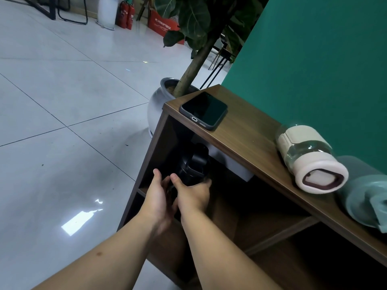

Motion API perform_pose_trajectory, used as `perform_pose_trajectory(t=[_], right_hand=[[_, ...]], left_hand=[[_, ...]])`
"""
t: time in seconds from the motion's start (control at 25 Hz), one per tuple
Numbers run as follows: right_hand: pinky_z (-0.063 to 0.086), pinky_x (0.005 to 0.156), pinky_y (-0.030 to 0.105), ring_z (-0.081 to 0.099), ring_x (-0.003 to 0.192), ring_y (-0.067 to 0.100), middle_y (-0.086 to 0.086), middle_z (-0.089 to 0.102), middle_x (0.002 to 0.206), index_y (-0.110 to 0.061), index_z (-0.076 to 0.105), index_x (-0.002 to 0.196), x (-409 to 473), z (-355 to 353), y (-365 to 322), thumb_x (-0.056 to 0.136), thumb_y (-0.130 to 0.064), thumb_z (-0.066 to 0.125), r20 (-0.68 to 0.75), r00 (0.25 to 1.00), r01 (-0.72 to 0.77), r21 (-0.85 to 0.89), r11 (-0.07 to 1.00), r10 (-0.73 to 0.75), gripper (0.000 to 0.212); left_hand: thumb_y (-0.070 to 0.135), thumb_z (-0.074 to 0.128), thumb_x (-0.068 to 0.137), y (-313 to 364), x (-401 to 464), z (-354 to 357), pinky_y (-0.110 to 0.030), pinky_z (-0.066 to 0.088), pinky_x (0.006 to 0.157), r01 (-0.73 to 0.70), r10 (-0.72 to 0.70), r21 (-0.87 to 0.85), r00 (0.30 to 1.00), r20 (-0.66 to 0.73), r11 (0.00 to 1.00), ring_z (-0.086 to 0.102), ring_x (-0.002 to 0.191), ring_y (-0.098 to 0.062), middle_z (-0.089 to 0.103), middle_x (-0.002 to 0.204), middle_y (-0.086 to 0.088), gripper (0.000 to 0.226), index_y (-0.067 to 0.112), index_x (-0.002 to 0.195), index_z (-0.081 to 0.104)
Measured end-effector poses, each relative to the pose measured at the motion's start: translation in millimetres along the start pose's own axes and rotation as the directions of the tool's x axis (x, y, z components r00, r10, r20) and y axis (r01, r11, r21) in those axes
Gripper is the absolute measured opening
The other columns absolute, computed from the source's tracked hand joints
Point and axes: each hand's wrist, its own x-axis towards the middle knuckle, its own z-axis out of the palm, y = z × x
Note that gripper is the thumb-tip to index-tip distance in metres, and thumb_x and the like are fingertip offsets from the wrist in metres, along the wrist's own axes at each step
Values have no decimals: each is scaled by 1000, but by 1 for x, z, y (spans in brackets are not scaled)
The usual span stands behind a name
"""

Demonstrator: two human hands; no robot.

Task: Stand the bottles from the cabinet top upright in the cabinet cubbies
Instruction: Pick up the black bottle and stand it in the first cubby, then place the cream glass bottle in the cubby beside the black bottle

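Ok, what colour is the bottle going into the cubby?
Black bottle, held in both hands; head view shows it.

One readable word, on the red box at the far wall

The red box (162,25) on the floor at about twelve o'clock, behind the plant's leaves, carries white capitals reading "PLYOSOFTBOX"; a smaller white line below it is too blurred to read. The fire extinguishers (125,14) just to its left show labels, but nothing legible.
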Motion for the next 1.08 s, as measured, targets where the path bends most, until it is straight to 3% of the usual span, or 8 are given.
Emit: perform_pose_trajectory(t=[0.12,0.24,0.32,0.44,0.56,0.68,0.8,1.08], right_hand=[[61,91,47,69,113,31,11,64,134,-25,45,141,-39,-39,-10,74,-48,86,55,998,21,-106,994,-15,82],[58,91,37,65,107,12,-7,64,123,-34,58,128,-86,-118,-51,85,-39,77,9,951,307,-168,937,-310,48],[54,89,33,63,101,8,-11,66,110,-34,64,114,-109,-179,-89,86,-35,74,-96,819,536,-228,813,-566,30],[41,95,32,54,114,22,0,62,119,-23,64,118,-103,-240,-124,82,-32,76,-238,613,613,-458,644,-753,38],[40,109,45,42,134,32,9,51,143,-23,50,139,-70,-257,-139,76,-49,77,-150,777,362,-688,629,-611,73],[46,100,45,51,127,38,14,52,138,-24,41,143,-49,-251,-138,74,-58,75,-84,883,242,-762,601,-462,84],[49,83,41,61,110,39,13,53,127,-24,40,143,-41,-246,-139,76,-45,74,-83,882,259,-736,625,-463,77],[47,84,36,60,109,28,4,66,121,-26,58,134,-105,-287,-153,79,-39,71,-80,809,439,-577,689,-582,58]], left_hand=[[68,37,103,-8,-28,15,-54,46,113,4,5,111,997,-80,994,62,127,-31,65,142,-13,68,15,141,59],[64,43,102,-14,-68,49,-47,61,81,59,-45,233,997,-66,971,72,101,-31,75,118,-14,61,12,121,67],[65,52,96,-19,-99,78,-47,64,71,85,-97,307,995,26,948,73,97,-32,77,112,-13,58,15,113,74],[60,50,101,-23,-144,117,-55,62,93,61,-129,393,980,148,917,76,105,-34,79,112,-16,55,12,106,75],[55,43,106,-20,-173,141,-57,59,98,74,-172,382,958,228,921,73,107,-36,76,114,-18,56,6,111,71],[52,42,108,-14,-176,152,-57,59,96,88,-190,360,947,258,929,72,108,-37,75,115,-20,55,4,114,68],[49,43,107,-7,-172,157,-52,60,88,114,-192,345,961,199,932,71,105,-36,73,113,-18,49,6,105,66],[52,52,104,13,-199,155,-56,63,86,90,-151,285,968,202,954,68,111,-43,64,127,-21,46,11,124,61]])
